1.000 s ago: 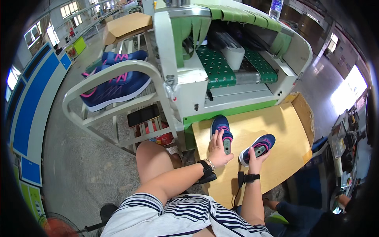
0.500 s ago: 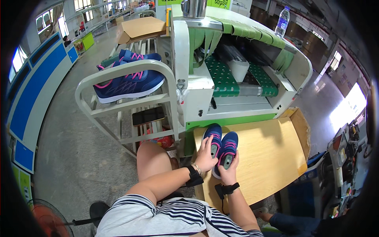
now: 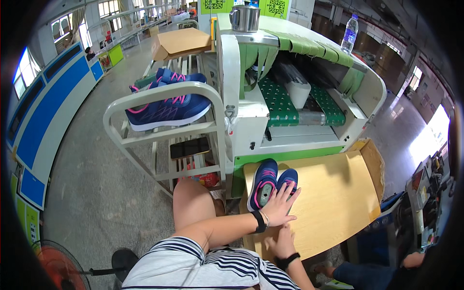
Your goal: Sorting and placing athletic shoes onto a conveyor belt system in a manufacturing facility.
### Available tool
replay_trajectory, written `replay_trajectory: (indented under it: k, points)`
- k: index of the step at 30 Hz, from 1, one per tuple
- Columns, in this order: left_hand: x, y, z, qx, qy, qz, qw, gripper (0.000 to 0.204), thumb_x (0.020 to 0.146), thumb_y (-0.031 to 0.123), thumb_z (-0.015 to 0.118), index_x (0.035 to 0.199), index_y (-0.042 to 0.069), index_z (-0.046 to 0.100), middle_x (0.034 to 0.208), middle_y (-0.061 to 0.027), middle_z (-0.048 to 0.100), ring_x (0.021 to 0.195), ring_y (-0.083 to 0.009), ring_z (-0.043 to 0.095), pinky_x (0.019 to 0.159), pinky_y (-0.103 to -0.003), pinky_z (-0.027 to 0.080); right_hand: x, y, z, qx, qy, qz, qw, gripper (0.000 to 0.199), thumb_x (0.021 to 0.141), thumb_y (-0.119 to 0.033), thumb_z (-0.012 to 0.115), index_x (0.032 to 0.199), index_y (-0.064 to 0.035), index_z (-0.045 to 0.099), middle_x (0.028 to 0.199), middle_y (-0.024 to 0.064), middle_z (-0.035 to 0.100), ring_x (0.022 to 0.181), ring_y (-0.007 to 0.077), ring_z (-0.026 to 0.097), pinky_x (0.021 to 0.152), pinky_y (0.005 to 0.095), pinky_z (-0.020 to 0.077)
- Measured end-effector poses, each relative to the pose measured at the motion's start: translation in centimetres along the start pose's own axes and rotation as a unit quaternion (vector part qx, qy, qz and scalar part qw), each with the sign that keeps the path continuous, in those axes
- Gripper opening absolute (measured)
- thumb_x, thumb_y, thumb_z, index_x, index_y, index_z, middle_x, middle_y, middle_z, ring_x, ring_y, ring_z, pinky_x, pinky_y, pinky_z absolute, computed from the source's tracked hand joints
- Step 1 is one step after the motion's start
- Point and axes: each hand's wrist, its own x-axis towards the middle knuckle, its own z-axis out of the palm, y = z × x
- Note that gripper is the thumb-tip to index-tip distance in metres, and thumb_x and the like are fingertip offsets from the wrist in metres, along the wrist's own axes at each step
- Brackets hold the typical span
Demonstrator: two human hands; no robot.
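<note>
Two navy sneakers with pink laces stand side by side on the wooden board, toes pointing away from me. In the left sneaker [image 3: 264, 180], a grey-green last shows at the opening. Over the right sneaker [image 3: 289, 176] lies my left hand [image 3: 278, 208], fingers spread across its laces and opening and hiding most of its heel half. My right hand [image 3: 284, 242] is just below, close to the board's near edge. Its thumb stands apart from the loosely bent fingers, and nothing shows in it.
Beyond the wooden board [image 3: 333, 193] stands a white machine with a green perforated belt [image 3: 278, 102]. A metal mug [image 3: 245, 19] and a water bottle [image 3: 349, 35] sit on top. To the left, a metal rack [image 3: 169, 140] holds more navy sneakers [image 3: 169, 110] and a dark phone [image 3: 189, 148].
My left hand has moved from the left sneaker onto the right one. My right hand has let go of the right sneaker and drawn back toward me. The view has shifted slightly.
</note>
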Motion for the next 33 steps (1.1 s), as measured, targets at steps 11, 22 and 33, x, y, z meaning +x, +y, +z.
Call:
replay_trajectory:
  k: [11, 22, 33]
  points:
    - [-0.4, -0.6, 1.2, 0.032, -0.015, -0.014, 0.999, 0.087, 0.091, 0.031, 0.066, 0.158, 0.01, 0.014, 0.16, -0.0252, 0.014, 0.146, -0.0481, 0.02, 0.114, -0.058, 0.03, -2.5, 0.8, 1.9, -0.027, -0.084, -0.01, 0.996, 0.11, 0.079, -0.05, 0.071, 0.156, 0.0022, 0.012, 0.161, 0.0319, 0.006, 0.149, 0.0517, 0.0, 0.114, 0.0698, 0.0029]
    - [-0.3, -0.5, 0.7, 0.035, -0.036, -0.022, 0.999, 0.088, 0.092, 0.032, 0.064, 0.159, 0.012, 0.011, 0.16, -0.0251, 0.013, 0.146, -0.0474, 0.019, 0.114, -0.058, 0.03, -2.8, 1.2, 1.9, 0.011, -0.076, -0.017, 0.997, 0.112, 0.078, -0.053, 0.071, 0.159, -0.0057, 0.009, 0.163, 0.0294, 0.002, 0.15, 0.0503, -0.003, 0.114, 0.0679, -0.0009]
    - [-0.4, -0.7, 1.2, 0.037, -0.012, -0.006, 0.999, 0.093, 0.089, 0.031, 0.068, 0.159, 0.012, 0.01, 0.16, -0.0257, 0.012, 0.145, -0.0488, 0.022, 0.11, -0.06, 0.036, -2.8, 1.3, 1.6, 0.033, -0.102, -0.012, 0.994, 0.119, 0.078, -0.06, 0.07, 0.159, -0.0051, 0.003, 0.163, 0.0287, -0.005, 0.15, 0.048, -0.011, 0.113, 0.068, -0.0051]
